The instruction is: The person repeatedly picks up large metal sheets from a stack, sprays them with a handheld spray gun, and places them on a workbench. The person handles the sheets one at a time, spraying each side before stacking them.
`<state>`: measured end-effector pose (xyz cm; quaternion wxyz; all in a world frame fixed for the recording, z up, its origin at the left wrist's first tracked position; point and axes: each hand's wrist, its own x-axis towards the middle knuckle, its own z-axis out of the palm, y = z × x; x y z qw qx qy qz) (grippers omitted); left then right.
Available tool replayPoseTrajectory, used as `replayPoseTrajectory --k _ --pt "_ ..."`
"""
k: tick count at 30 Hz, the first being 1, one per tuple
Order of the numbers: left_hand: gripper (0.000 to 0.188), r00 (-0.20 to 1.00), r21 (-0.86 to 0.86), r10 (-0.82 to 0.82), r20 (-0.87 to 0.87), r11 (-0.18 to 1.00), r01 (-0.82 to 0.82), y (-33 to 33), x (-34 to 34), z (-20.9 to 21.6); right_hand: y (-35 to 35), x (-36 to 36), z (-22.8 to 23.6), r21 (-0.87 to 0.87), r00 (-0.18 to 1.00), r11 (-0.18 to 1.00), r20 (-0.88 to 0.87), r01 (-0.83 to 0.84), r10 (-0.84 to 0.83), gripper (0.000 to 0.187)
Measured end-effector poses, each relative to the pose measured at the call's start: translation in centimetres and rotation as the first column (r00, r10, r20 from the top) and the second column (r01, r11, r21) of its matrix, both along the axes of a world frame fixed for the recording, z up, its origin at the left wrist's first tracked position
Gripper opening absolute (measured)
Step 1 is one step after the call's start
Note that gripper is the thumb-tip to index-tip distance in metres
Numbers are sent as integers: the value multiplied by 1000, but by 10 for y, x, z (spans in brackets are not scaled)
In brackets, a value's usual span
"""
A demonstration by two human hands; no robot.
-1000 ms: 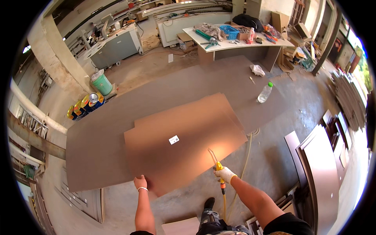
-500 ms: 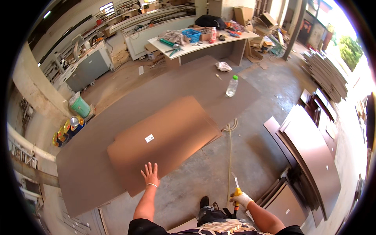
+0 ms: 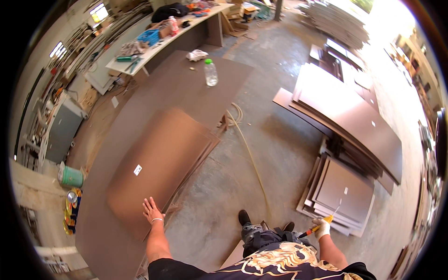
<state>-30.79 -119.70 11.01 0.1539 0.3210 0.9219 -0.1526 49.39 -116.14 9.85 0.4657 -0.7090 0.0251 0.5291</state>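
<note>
My left hand [image 3: 153,212] lies with its fingers spread on the near end of a brown panel [image 3: 161,154] that has a small white label. This panel tops a stack on a larger dark brown board [image 3: 105,163]; its surface looks slightly blurred. In my gloved right hand [image 3: 322,229] is a yellow air blow gun [image 3: 328,219] with a thin metal nozzle, tilted up to the right. It is held off to my right, near a low pile of panels [image 3: 347,184].
A bottle with a green cap [image 3: 211,74] and a crumpled white cloth [image 3: 196,55] are on the far end of the board. A pale hose [image 3: 252,161] trails over the floor. More panels [image 3: 345,112] lie stacked at right. Beyond is a cluttered white table [image 3: 163,44].
The view has turned right, so the board and panels appear farther left. My right hand has swung outward with the blow gun, whose nozzle now points more to the right. My left hand remains spread.
</note>
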Motion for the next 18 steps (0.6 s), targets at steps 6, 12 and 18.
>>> replayPoseTrajectory --k 6,12,18 --pt "100 971 40 149 -188 989 -144 33 48 -37 -79 87 -15 0 923 924 -40 384 -383 18" --pt "40 883 268 -275 381 947 179 30 158 -83 -87 155 -1 217 743 711 -217 669 -633 10" --pt "39 597 127 -155 787 988 89 14 398 -141 -112 300 -10 347 664 568 -327 746 -673 11"
